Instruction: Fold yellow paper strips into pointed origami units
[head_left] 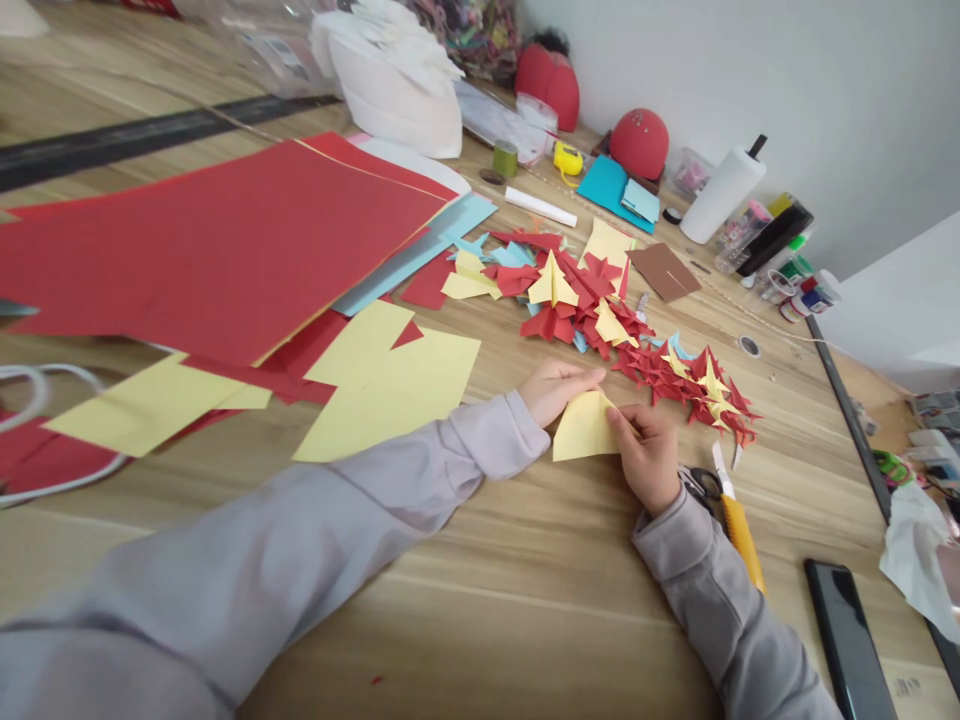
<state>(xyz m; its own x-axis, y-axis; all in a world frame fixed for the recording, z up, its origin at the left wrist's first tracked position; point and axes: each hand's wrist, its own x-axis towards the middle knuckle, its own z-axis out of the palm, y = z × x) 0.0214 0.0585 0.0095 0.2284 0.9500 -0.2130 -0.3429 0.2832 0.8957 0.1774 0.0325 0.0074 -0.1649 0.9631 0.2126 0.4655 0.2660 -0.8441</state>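
Note:
Between my hands is a small sheet of yellow paper [583,432], partly folded at its far edge. My left hand [559,390] grips its far left side, the fingers pressed together along the top. My right hand [649,448] pinches the right edge between thumb and fingers. Just beyond lies a heap of folded paper planes [553,283], mostly red with some yellow and light blue. Larger cut pieces of yellow paper [397,385] lie to the left of my left hand.
A stack of large red sheets [217,245] covers the left. Near my right wrist lie black-handled scissors [703,486] and a yellow utility knife [741,540]. A black phone [847,635] rests at the lower right. Tape measure [568,160], bottles [726,192] and red domes [639,143] stand at the back.

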